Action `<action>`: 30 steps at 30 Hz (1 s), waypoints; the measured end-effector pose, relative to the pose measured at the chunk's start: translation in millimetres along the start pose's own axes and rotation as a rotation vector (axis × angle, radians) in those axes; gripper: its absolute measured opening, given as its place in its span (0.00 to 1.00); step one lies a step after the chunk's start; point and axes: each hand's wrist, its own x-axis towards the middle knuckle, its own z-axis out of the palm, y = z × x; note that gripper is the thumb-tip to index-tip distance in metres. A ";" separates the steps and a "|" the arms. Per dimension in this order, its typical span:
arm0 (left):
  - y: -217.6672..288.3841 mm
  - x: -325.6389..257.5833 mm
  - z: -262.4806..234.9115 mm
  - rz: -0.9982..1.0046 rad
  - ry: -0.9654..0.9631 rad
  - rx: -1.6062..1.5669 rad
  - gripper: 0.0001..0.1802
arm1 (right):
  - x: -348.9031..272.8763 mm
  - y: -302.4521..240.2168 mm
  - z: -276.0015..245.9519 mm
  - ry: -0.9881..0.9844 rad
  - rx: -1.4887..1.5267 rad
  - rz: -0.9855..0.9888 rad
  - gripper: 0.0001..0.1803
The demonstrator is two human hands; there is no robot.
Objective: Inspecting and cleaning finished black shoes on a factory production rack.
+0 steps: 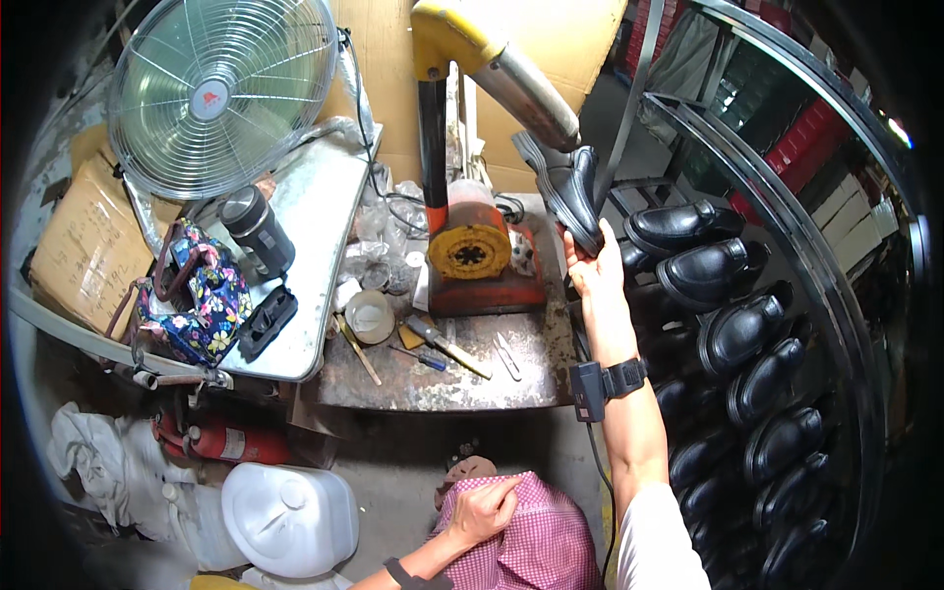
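Observation:
A black leather shoe [575, 197] is in my right hand [598, 267], whose fingers grip its lower end. The upper part of the shoe is close to the tip of a metal tube [526, 93] on a yellow-topped machine; I cannot tell whether they touch. My left hand [482, 511] is curled closed and rests on pink checked cloth [546, 531] over my lap. Nothing shows between its fingers. On the worn bench [433, 388] in front of me lie a brush [447, 344], a blue-handled screwdriver [421, 358] and small thread snips [507, 356].
Rack shelves at right hold several black shoes [742, 334]. At left, a side table [305, 334] carries a flask [258, 231] and floral bag [202, 295] beside a large fan [221, 93]. Below stand a white jug [290, 516] and red extinguisher [231, 440]. A cable hangs from my right wrist device [590, 391].

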 end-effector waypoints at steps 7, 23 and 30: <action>1.3 -3.9 5.9 -0.017 -0.029 0.001 0.09 | -11.7 -10.4 -2.3 -0.039 0.054 0.035 0.21; 21.1 0.6 -6.9 -0.643 -0.061 -1.146 0.27 | -340.4 -81.6 -171.4 -0.028 -0.492 0.077 0.38; 59.9 2.5 8.3 -0.607 -0.337 -1.254 0.22 | -469.0 -115.8 -177.7 0.090 -1.003 0.040 0.47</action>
